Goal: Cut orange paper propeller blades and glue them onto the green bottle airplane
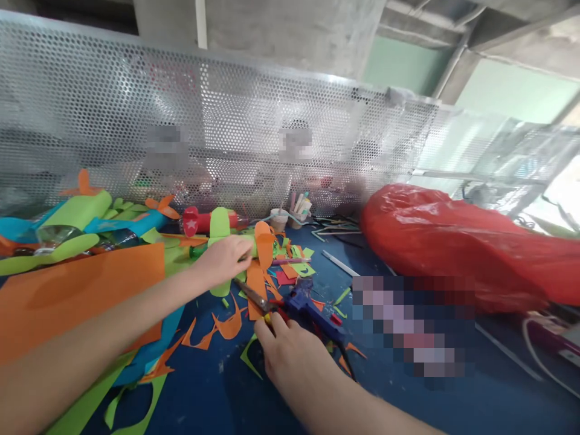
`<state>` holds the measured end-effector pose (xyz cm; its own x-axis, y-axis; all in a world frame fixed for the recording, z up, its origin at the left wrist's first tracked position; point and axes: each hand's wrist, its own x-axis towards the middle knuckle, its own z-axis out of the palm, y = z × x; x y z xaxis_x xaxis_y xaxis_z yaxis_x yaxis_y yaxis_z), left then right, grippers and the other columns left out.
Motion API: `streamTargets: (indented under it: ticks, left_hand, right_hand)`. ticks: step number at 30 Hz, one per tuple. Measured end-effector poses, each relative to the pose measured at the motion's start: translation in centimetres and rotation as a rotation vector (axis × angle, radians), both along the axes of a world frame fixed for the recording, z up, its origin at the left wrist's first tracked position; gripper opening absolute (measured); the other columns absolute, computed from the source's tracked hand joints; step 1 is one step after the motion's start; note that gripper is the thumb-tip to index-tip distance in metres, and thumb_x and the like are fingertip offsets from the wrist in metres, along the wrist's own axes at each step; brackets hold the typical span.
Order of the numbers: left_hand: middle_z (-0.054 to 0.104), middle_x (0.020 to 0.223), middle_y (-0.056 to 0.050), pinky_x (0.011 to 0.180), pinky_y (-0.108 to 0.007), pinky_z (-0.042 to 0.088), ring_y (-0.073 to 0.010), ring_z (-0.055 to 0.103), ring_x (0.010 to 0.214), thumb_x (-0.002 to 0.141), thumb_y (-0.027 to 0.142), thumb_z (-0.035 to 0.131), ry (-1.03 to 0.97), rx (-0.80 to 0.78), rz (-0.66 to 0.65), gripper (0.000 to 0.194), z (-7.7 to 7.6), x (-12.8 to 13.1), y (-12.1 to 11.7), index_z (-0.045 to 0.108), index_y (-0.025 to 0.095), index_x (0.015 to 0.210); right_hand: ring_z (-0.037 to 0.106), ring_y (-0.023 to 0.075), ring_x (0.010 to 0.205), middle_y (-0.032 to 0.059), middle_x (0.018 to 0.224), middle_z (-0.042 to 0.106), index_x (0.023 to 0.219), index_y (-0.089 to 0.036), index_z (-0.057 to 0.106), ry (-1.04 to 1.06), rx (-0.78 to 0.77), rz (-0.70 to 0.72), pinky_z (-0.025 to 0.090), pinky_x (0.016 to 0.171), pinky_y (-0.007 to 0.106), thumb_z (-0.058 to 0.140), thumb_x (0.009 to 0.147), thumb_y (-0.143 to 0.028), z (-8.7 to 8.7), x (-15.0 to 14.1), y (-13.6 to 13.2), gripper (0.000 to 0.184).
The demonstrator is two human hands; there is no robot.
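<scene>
My right hand (pixel 290 344) is closed around the handles of a pair of scissors (pixel 254 296), whose blades point up and left. My left hand (pixel 231 257) is curled over a toy plane with green foam wings (pixel 220 222) and an orange propeller (pixel 264 244). Its fingertips are turned down, and what they pinch, if anything, is hidden. Just right of the scissors lies a blue glue gun (pixel 312 308). An orange foam strip (pixel 256 284) lies under the blades. Orange foam scraps (pixel 229 323) are scattered left of my right hand.
A large orange foam sheet (pixel 90 296) covers the table's left side, near more toy planes (pixel 122 226). Cups with sticks (pixel 299 211) stand at the back by a perforated metal screen (pixel 272 133). A big red plastic bag (pixel 435 241) sits on the right.
</scene>
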<state>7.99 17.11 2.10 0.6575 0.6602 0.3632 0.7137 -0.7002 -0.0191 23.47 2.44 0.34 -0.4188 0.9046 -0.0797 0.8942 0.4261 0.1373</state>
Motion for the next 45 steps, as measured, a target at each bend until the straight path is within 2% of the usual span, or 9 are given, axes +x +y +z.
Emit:
streamTargets:
  ticks: [3, 8, 14, 21, 28, 32, 36, 40, 45]
  left_hand:
    - [0.064, 0.081, -0.003, 0.073, -0.035, 0.05, -0.0197, 0.062, 0.079, 0.092, 0.027, 0.052, 0.033, -0.094, -0.069, 0.017, -1.0, 0.7, -0.4, 0.063, 0.016, 0.086]
    - [0.06, 0.117, -0.008, 0.081, -0.042, 0.053, -0.0217, 0.062, 0.096, 0.091, 0.03, 0.057, 0.031, -0.198, -0.073, 0.028, -2.4, 1.6, 1.0, 0.057, 0.017, 0.116]
    - [0.06, 0.118, -0.009, 0.082, -0.043, 0.053, -0.0224, 0.062, 0.098, 0.091, 0.03, 0.057, -0.03, -0.289, -0.023, 0.029, -2.5, 2.2, 2.1, 0.057, 0.017, 0.116]
    - [0.066, 0.096, -0.006, 0.082, -0.039, 0.051, -0.0233, 0.066, 0.087, 0.085, 0.018, 0.055, -0.319, -0.347, 0.105, 0.029, 0.4, -0.5, 2.0, 0.057, 0.018, 0.114]
    - [0.066, 0.097, -0.004, 0.073, -0.032, 0.056, -0.02, 0.067, 0.087, 0.083, 0.04, 0.055, -0.594, -0.572, 0.101, 0.036, 4.6, -6.7, -0.2, 0.049, 0.023, 0.114]
    - [0.066, 0.092, -0.001, 0.07, -0.028, 0.054, -0.0173, 0.065, 0.082, 0.074, 0.035, 0.069, -0.656, -1.099, 0.11, 0.035, 2.8, -6.6, -4.2, 0.059, 0.024, 0.105]
    - [0.065, 0.088, -0.001, 0.061, -0.028, 0.051, -0.016, 0.063, 0.071, 0.077, 0.034, 0.065, -0.582, -1.3, -0.055, 0.026, -1.2, -4.7, -7.9, 0.06, 0.022, 0.099]
    - [0.061, 0.083, -0.001, 0.065, -0.032, 0.049, -0.0174, 0.058, 0.069, 0.081, 0.026, 0.054, -0.377, -0.886, -0.004, 0.026, -3.5, -3.6, -9.6, 0.061, 0.023, 0.105]
    - [0.056, 0.11, -0.006, 0.085, -0.038, 0.046, -0.0232, 0.055, 0.099, 0.085, 0.02, 0.048, -0.303, -0.514, -0.028, 0.034, -3.8, -3.6, -10.7, 0.052, 0.026, 0.117]
  right_hand:
    - [0.069, 0.0282, 0.078, 0.0133, 0.098, 0.066, 0.111, -0.018, 0.056, -0.018, -0.01, -0.008, 0.058, 0.053, 0.036, 0.05, 0.086, -0.005, -0.1, -0.4, -0.5, 0.029]
    - [0.067, 0.0319, 0.086, 0.0154, 0.101, 0.066, 0.111, -0.017, 0.057, -0.04, -0.038, 0.024, 0.058, 0.052, 0.037, 0.051, 0.083, -0.004, 0.4, -0.4, -1.6, 0.031]
    - [0.067, 0.0345, 0.08, 0.0163, 0.094, 0.066, 0.11, -0.015, 0.059, -0.059, -0.01, 0.017, 0.059, 0.049, 0.043, 0.054, 0.081, -0.006, 0.3, -0.6, -2.0, 0.031]
    - [0.068, 0.0335, 0.08, 0.019, 0.096, 0.067, 0.108, -0.015, 0.061, -0.055, 0.025, -0.039, 0.059, 0.046, 0.039, 0.053, 0.082, -0.006, 0.3, -0.8, -1.9, 0.028]
    - [0.069, 0.0304, 0.083, 0.0171, 0.098, 0.069, 0.111, -0.017, 0.058, -0.055, -0.01, -0.062, 0.057, 0.05, 0.035, 0.051, 0.084, -0.003, 0.3, -0.6, -0.7, 0.031]
    - [0.07, 0.0263, 0.071, 0.0103, 0.081, 0.072, 0.101, -0.017, 0.061, -0.026, 0.091, -0.072, 0.052, 0.05, 0.03, 0.055, 0.087, -0.008, 1.7, 0.7, 0.4, 0.018]
    - [0.069, 0.0265, 0.076, 0.014, 0.083, 0.07, 0.097, -0.011, 0.061, -0.013, 0.217, -0.186, 0.053, 0.063, 0.034, 0.042, 0.097, -0.017, 3.5, 3.4, 3.4, 0.02]
    - [0.064, 0.0226, 0.095, 0.0101, 0.101, 0.067, 0.106, -0.011, 0.061, -0.026, 0.244, -0.181, 0.052, 0.083, 0.039, 0.05, 0.096, -0.02, 3.5, 5.9, 7.4, 0.018]
    - [0.062, 0.0227, 0.098, 0.0092, 0.12, 0.059, 0.118, -0.017, 0.057, -0.062, 0.174, -0.124, 0.053, 0.082, 0.042, 0.057, 0.093, -0.028, 2.2, 6.6, 11.2, 0.028]
